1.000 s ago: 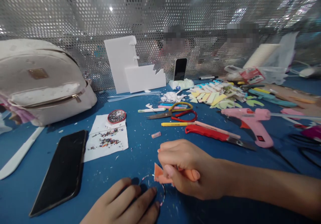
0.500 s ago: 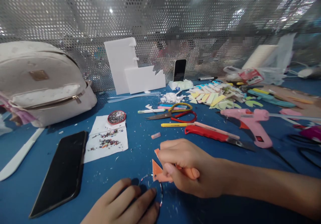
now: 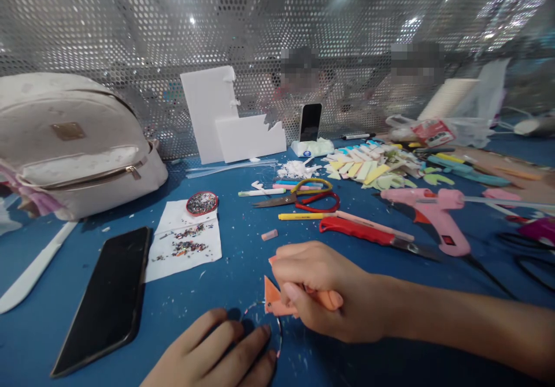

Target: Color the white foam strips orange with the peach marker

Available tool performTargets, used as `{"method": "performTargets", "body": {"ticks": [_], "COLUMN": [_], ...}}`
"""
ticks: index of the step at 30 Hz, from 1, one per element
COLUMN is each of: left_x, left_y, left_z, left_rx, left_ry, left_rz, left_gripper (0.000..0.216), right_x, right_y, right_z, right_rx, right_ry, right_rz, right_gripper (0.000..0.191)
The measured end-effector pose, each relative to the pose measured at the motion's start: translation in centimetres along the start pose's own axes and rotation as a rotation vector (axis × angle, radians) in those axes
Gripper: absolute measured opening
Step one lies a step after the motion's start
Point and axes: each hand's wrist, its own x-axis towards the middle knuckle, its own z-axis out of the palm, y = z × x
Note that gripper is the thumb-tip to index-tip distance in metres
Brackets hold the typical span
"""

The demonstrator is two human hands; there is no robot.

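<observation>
My right hand is closed around an orange marker, whose rounded end sticks out beside the thumb. Under its fingers lies a flat orange piece with pointed corners, partly hidden by the hand. A thin beaded string is attached at a small dark spot on that piece and curves toward me. My left hand rests on the blue table with fingers stretched out, fingertips beside and over the string; part of the loop is hidden. A small pale-orange cap lies beyond my right hand.
Ahead lie scissors, a red-handled knife and a pink glue gun. At left are a phone, a bead dish on paper, and a backpack. Cut scraps lie behind.
My right hand and the marker have shifted very slightly, covering more of the orange piece's far corner. My left hand stays in place.
</observation>
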Motion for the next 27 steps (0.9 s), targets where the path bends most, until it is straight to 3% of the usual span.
{"method": "performTargets", "body": {"ticks": [16, 18, 21, 27], "left_x": [0.0, 0.1, -0.2, -1.3], "left_y": [0.2, 0.4, 0.9, 1.8], "left_z": [0.5, 0.9, 2.1, 3.5], "left_rx": [-0.003, 0.008, -0.017, -0.033], "left_ry": [0.013, 0.037, 0.232, 0.207], "left_rz": [-0.049, -0.051, -0.15, -0.14], "left_gripper": [0.036, 0.038, 0.04, 0.026], "right_x": [0.0, 0.0, 0.0, -0.1], "right_y": [0.0, 0.0, 0.1, 0.0], "right_z": [0.0, 0.1, 0.2, 0.2], "right_rx": [0.0, 0.006, 0.01, 0.02], "right_ry": [-0.014, -0.014, -0.024, -0.009], "right_rz": [-0.001, -0.002, 0.005, -0.001], "right_gripper": [0.023, 0.023, 0.023, 0.023]}}
